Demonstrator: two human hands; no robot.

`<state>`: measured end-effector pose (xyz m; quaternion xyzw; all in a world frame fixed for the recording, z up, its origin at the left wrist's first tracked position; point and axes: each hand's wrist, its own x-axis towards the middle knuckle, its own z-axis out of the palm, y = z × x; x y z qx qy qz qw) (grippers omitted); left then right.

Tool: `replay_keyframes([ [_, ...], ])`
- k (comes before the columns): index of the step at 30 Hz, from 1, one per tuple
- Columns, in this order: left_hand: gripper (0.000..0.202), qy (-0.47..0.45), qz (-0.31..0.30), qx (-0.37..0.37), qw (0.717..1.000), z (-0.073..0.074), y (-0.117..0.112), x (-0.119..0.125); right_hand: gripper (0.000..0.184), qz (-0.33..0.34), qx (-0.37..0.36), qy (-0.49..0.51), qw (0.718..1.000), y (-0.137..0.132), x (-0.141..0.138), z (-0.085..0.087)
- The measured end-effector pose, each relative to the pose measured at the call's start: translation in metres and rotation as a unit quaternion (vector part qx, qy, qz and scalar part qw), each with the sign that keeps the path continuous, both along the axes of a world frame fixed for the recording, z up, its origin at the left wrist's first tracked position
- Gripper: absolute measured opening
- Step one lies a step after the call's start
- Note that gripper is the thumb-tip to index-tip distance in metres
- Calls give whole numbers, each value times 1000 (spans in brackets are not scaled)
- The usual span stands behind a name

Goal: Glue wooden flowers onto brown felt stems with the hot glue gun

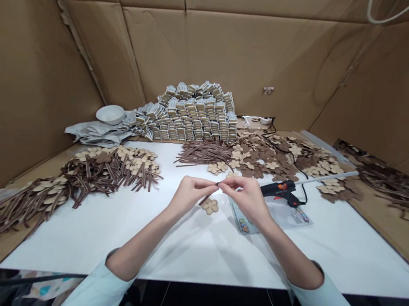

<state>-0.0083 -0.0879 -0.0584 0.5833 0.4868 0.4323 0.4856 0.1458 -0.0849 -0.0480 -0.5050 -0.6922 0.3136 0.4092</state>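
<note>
My left hand [189, 194] and my right hand [245, 196] meet above the white table [108, 230], fingertips pinched together on a thin brown strip [210, 194] that hangs down between them. Just under the hands a tan flower-shaped piece [210, 206] lies flat on the table. Right of my right hand rests a black and orange glue gun [283, 190] with a long white glue stick out its back, beside its clear plastic packaging [274, 218].
Brown strips and tan flowers are heaped at the left [93, 170]. A bundle of strips [204, 152] and a spread of brown and tan flowers [284, 159] lie behind. Stacked small packets [194, 113] and a white bowl [110, 113] sit at the back. Cardboard walls surround everything.
</note>
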Motion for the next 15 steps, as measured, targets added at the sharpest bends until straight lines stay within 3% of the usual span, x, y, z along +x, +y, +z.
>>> replay_keyframes([
  [15, 20, 54, -32, 26, 998, 5, -2, 3, 13, 9, 9, -40, 999, 4, 4, -1],
])
